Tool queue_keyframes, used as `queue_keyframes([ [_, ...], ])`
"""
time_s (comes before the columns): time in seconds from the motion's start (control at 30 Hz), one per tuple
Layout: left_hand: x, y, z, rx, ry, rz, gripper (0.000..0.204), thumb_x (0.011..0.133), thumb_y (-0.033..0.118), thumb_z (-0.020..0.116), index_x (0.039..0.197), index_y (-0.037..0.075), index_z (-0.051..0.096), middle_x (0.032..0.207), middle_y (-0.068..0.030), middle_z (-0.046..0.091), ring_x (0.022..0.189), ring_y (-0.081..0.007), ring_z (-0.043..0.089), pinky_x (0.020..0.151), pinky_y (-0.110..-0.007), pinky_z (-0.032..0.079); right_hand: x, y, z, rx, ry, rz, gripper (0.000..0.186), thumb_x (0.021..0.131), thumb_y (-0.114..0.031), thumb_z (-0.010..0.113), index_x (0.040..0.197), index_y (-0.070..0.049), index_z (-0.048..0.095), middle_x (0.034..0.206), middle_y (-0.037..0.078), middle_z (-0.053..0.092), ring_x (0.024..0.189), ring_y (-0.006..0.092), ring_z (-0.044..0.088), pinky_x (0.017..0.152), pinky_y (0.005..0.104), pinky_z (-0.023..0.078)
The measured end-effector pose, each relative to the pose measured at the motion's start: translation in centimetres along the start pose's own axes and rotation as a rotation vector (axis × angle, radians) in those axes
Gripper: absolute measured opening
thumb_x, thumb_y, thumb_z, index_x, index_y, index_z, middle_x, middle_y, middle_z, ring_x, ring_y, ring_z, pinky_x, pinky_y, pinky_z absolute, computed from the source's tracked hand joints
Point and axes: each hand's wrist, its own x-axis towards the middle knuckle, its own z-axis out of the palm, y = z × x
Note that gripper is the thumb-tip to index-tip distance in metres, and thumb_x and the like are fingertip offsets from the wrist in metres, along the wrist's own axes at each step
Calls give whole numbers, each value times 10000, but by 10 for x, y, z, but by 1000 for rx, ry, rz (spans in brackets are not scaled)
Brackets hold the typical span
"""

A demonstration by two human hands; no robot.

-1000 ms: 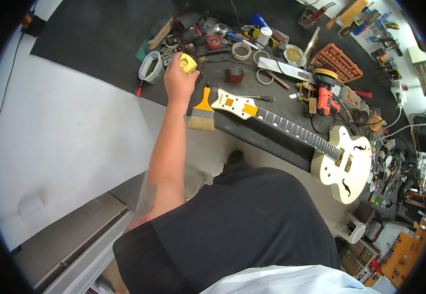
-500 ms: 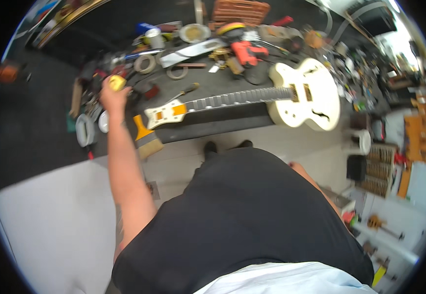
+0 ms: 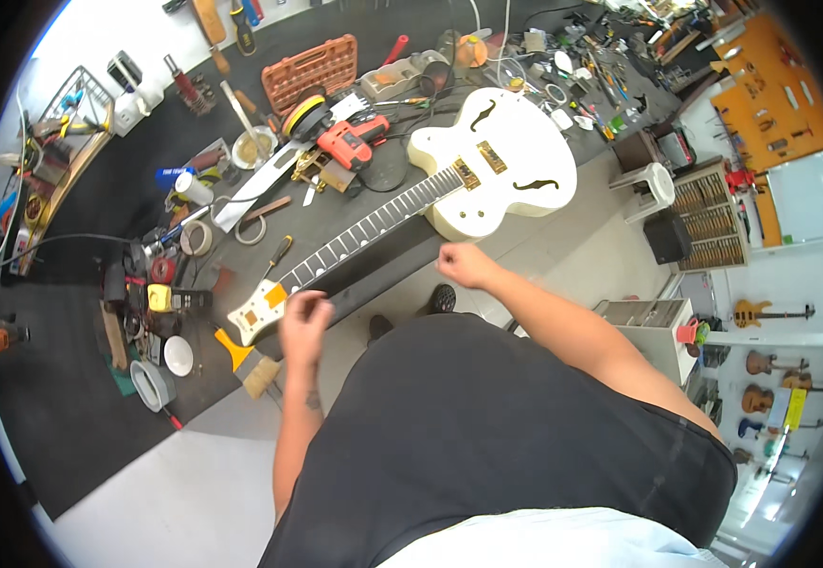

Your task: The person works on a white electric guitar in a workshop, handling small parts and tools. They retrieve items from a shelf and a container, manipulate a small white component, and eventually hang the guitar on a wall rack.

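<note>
A cream hollow-body electric guitar [image 3: 535, 156] with gold pickups and f-holes lies face up along the front of the dark workbench [image 3: 75, 407]. Its neck points to the lower left, and masking covers the fretboard between the frets. Just right of the headstock [image 3: 258, 312], my left hand [image 3: 304, 327] is raised with loosely bent fingers, holding nothing I can see. My right hand [image 3: 465, 265] is closed in front of the guitar body's lower edge; whatever its fingers may hold is hidden. On the bench left of the headstock rests a yellow block-shaped thing [image 3: 160, 298].
A wide brush [image 3: 258, 371] juts over the bench edge beside the headstock. Behind the neck lie a screwdriver [image 3: 282, 250], tape rolls [image 3: 196, 238], a long metal straightedge [image 3: 255, 189] and a red power tool [image 3: 350, 142]. Small parts crowd the bench's far right.
My left hand has let go of the yellow thing and come right, to the headstock. My right hand has risen into view near the guitar body. The view has turned.
</note>
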Motion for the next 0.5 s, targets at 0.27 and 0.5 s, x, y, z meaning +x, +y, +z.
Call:
queue_keyframes([
  [0.27, 48, -72, 104, -678, -217, -559, 419, 946, 124, 718, 1323, 74, 541, 1192, -94, 660, 1036, -231, 659, 897, -401, 542, -148, 212, 16, -477, -275, 347, 298, 865, -313, 619, 915, -39, 725, 924, 207, 730, 889, 393, 705, 818, 497, 555],
  [0.5, 111, -81, 141, -1095, -139, -429, 289, 992, 185, 679, 1243, 97, 566, 1300, -101, 616, 1246, -307, 567, 1135, -526, 436, -217, 292, -3, -179, -293, 754, 245, 850, -227, 646, 865, 5, 724, 852, 166, 751, 812, 310, 729, 746, 434, 566],
])
